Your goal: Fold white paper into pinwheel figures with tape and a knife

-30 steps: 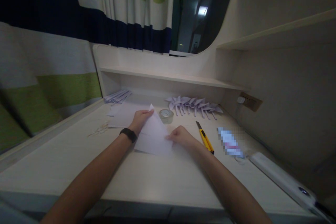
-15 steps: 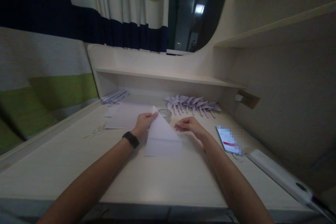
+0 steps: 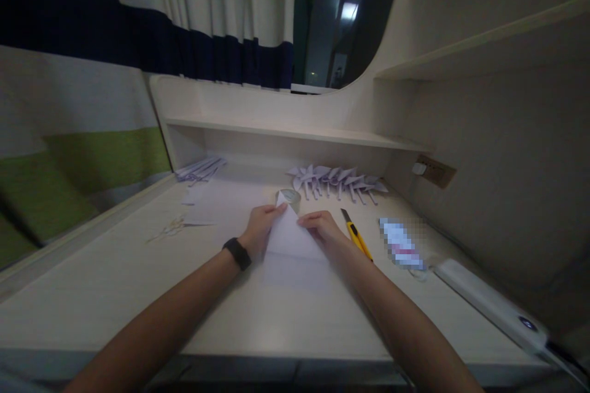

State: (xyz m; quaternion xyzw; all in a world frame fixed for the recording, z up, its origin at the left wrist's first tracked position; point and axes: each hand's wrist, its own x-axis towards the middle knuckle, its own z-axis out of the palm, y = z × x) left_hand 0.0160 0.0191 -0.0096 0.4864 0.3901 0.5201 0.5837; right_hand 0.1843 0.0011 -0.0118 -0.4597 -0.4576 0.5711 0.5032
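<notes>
A white sheet of paper, folded to a point at its far end, lies between my hands over the desk. My left hand pinches it near the tip from the left. On the slanted right edge, my right hand has its thumb and fingers closed on the paper. Just behind the tip rests a roll of clear tape, partly covered by the paper. A yellow utility knife with its blade out lies to the right of my right hand.
Several white paper pinwheels line the back. Rolled paper sticks, flat paper sheets and thin strings are at left. A phone and a white power strip lie right. A low shelf overhangs the back.
My right hand has moved left and closed on the paper's slanted edge. The paper and my left hand have shifted slightly right. The utility knife has come into view from behind my right arm.
</notes>
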